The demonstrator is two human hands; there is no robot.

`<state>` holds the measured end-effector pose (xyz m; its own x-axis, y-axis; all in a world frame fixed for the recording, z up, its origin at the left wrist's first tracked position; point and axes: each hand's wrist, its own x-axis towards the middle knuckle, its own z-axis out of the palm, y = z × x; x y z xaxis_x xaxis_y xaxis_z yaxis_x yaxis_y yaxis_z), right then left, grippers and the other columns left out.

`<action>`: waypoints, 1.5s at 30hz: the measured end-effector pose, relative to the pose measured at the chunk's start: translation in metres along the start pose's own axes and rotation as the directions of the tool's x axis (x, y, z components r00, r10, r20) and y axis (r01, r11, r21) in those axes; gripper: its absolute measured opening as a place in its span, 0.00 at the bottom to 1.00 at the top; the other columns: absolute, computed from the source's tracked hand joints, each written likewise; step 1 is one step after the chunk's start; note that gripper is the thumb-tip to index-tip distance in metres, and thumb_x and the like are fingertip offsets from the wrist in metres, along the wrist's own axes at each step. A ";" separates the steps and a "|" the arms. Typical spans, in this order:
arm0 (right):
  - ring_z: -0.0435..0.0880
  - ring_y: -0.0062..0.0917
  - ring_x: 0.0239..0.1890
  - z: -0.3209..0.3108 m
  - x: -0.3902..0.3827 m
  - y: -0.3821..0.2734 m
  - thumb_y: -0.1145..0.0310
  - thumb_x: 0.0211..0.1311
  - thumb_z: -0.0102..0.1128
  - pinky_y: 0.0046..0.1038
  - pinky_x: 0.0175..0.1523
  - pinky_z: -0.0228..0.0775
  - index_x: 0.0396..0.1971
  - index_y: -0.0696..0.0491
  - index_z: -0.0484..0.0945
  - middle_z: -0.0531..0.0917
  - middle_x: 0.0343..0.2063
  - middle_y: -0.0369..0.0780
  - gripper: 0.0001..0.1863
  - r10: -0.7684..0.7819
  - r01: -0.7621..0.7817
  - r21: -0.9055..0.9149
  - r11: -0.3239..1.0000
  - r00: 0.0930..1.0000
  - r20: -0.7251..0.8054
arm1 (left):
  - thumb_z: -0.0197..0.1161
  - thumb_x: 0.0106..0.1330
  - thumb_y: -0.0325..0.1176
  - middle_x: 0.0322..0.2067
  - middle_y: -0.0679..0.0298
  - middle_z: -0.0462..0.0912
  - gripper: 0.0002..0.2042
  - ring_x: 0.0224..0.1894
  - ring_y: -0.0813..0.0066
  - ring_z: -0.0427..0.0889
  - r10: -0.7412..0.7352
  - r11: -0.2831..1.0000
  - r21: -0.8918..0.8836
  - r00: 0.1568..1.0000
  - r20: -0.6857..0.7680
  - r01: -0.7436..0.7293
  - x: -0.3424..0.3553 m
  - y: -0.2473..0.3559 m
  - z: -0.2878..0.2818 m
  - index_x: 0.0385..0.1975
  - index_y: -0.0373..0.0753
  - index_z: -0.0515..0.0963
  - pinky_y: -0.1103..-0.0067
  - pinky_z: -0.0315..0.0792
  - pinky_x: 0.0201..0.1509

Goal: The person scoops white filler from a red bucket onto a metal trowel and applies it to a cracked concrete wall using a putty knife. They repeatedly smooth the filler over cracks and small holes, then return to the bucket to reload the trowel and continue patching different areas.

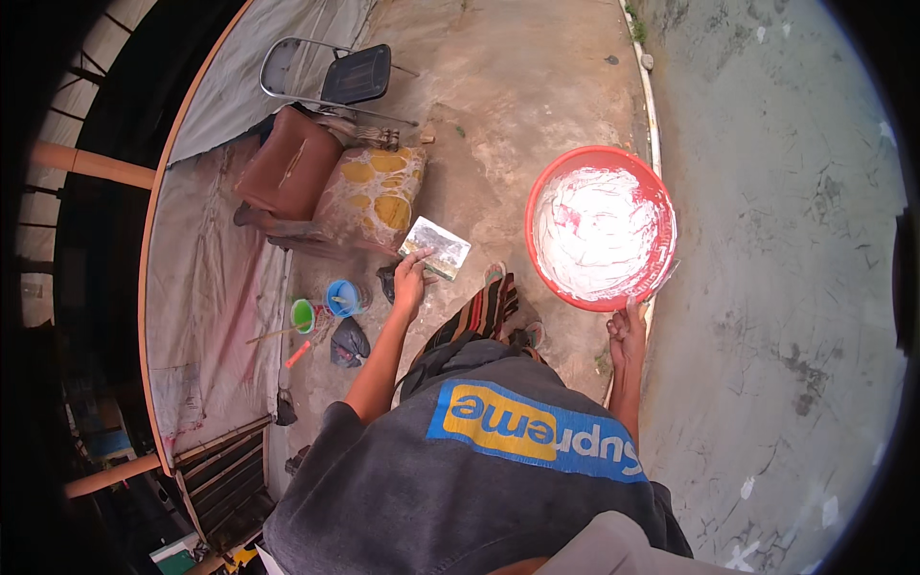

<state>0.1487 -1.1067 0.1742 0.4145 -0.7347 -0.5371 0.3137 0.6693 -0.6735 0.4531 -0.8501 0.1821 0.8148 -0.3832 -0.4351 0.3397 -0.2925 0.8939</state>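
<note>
A red basin (539, 261) is in front of me on the right, its inside coated with thick white paste (596, 230). At the basin's near rim, my right hand (626, 335) is closed, with its fingertips on the edge. To the left, my left hand (410, 285) grips a flat rectangular plate (438, 247), smeared with white and grey, with fingers laid over its face. Its handle, if it has one, does not show. The plate and the basin are well apart.
A worn brown armchair (292, 163) with a stained seat and a folding chair (356, 75) stand at the left. Near them are a blue bucket (343, 297), a green container (303, 313) and a dark plastic bag (350, 342). A grey plastered wall (767, 249) rises on the right.
</note>
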 end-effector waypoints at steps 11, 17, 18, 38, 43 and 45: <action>0.59 0.10 0.15 0.045 0.121 -0.009 0.65 0.62 0.60 0.18 0.23 0.53 0.41 0.50 0.69 0.68 0.21 0.27 0.12 0.110 -0.122 -0.159 0.980 0.991 -0.082 | 0.45 0.65 0.32 0.61 0.56 0.63 0.25 0.55 0.63 0.71 -0.142 0.967 -0.217 0.990 -0.009 0.136 0.139 0.007 0.039 0.64 0.38 0.59 0.69 0.75 0.50; 0.58 0.09 0.12 0.159 0.222 -0.071 0.66 0.61 0.62 0.15 0.19 0.52 0.35 0.50 0.71 0.67 0.14 0.27 0.09 -0.045 0.040 -0.334 0.942 0.999 -0.009 | 0.45 0.66 0.58 0.69 0.54 0.44 0.41 0.58 0.48 0.69 -0.280 0.874 -0.338 0.931 0.234 0.348 0.266 0.088 0.116 0.69 0.37 0.39 0.62 0.69 0.58; 0.58 0.10 0.12 0.173 0.235 -0.078 0.65 0.61 0.62 0.16 0.20 0.52 0.33 0.49 0.70 0.65 0.13 0.27 0.09 -0.034 0.032 -0.361 0.932 0.999 0.001 | 0.45 0.65 0.61 0.69 0.53 0.43 0.43 0.57 0.48 0.70 -0.283 0.858 -0.358 0.920 0.270 0.369 0.277 0.100 0.130 0.69 0.37 0.36 0.62 0.69 0.59; 0.55 0.11 0.12 0.433 0.556 -0.146 0.62 0.56 0.68 0.19 0.21 0.52 0.24 0.47 0.66 0.59 0.11 0.25 0.16 0.322 -0.101 -0.618 0.780 0.911 0.257 | 0.54 0.63 0.48 0.58 0.74 0.64 0.26 0.47 0.73 0.68 -0.266 0.704 -0.710 0.918 -0.294 -0.023 0.447 0.231 0.136 0.60 0.45 0.65 0.74 0.62 0.52; 0.55 0.12 0.12 0.501 0.621 -0.128 0.64 0.54 0.69 0.19 0.20 0.52 0.23 0.47 0.65 0.60 0.11 0.26 0.17 0.292 -0.012 -0.761 0.648 0.927 0.235 | 0.54 0.64 0.46 0.54 0.76 0.68 0.22 0.44 0.76 0.65 -0.381 0.690 -0.724 0.840 -0.386 -0.019 0.449 0.206 0.111 0.57 0.48 0.69 0.77 0.58 0.51; 0.55 0.12 0.12 0.524 0.649 -0.107 0.65 0.54 0.69 0.19 0.20 0.51 0.23 0.47 0.65 0.60 0.11 0.26 0.17 0.293 -0.008 -0.779 0.627 0.929 0.227 | 0.53 0.64 0.45 0.54 0.76 0.69 0.23 0.44 0.76 0.64 -0.439 0.666 -0.745 0.800 -0.409 -0.016 0.452 0.193 0.105 0.59 0.48 0.68 0.76 0.58 0.51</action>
<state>0.8318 -1.5967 0.1639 0.6708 -0.4611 -0.5809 -0.4717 0.3392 -0.8139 0.8373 -1.1718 0.1467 0.6951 0.1803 -0.6959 0.5637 0.4641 0.6832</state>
